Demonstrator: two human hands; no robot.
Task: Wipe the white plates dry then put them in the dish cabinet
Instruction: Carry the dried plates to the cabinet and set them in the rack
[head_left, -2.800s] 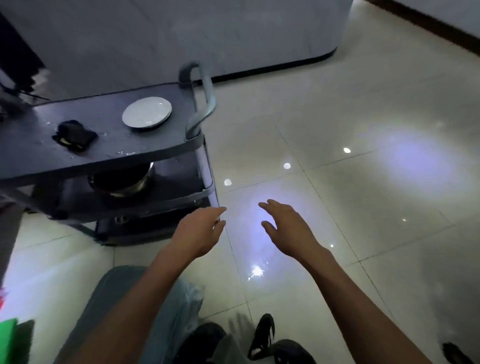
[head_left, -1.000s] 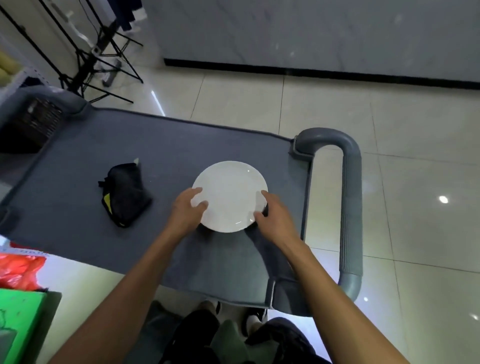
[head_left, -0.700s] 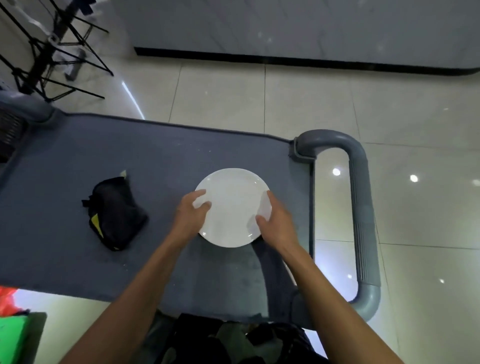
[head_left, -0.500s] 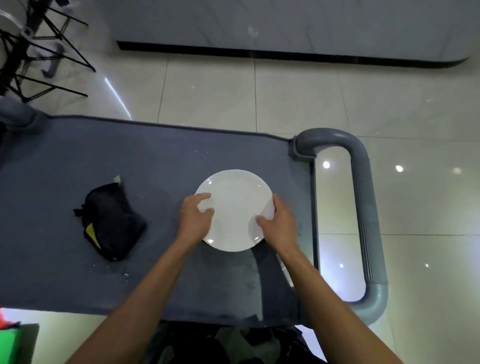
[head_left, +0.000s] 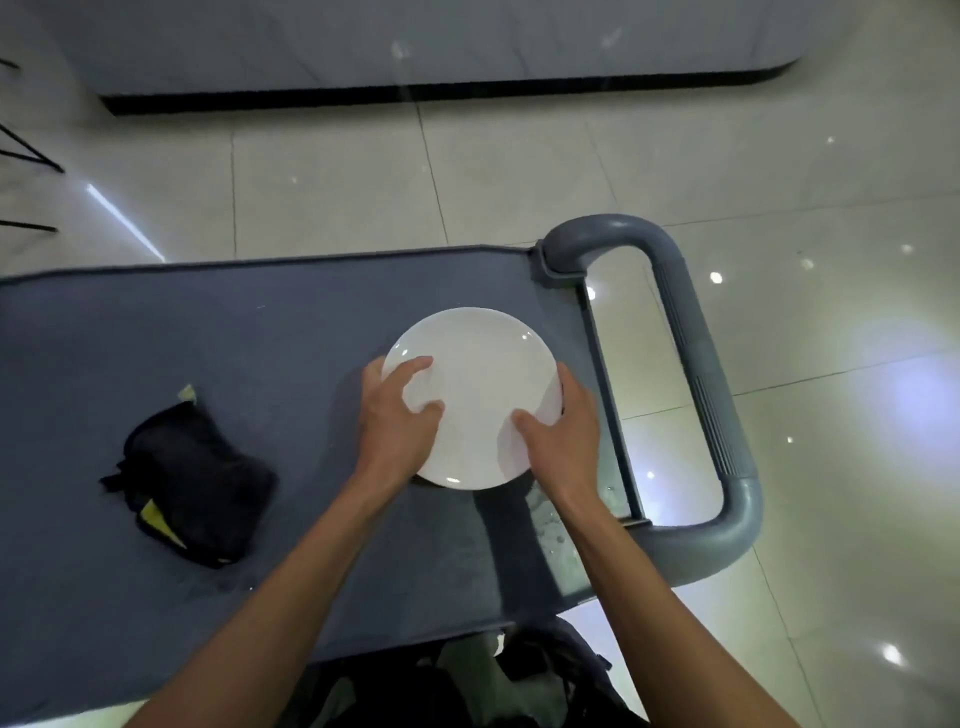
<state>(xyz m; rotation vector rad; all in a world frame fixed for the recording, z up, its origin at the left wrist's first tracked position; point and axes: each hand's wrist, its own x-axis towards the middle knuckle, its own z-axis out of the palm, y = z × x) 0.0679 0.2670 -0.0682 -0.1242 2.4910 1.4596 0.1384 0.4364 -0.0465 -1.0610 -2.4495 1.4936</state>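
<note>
A round white plate sits on the right part of a grey cart top. My left hand grips the plate's left rim, thumb and fingers lying over its upper face. My right hand holds the right rim, thumb on top and fingers wrapped round the edge. Whether the plate is lifted off the cart cannot be told. A crumpled black cloth with yellow trim lies on the cart to the left, apart from both hands.
The cart's grey loop handle sticks out on the right. Water drops wet the cart near its right edge. Glossy tiled floor surrounds the cart, with a grey counter base behind. Black tripod legs show at far left.
My hands went from empty above the floor to the plate on the cart. Over the last second both closed further onto the rims, and my view shifted to the right.
</note>
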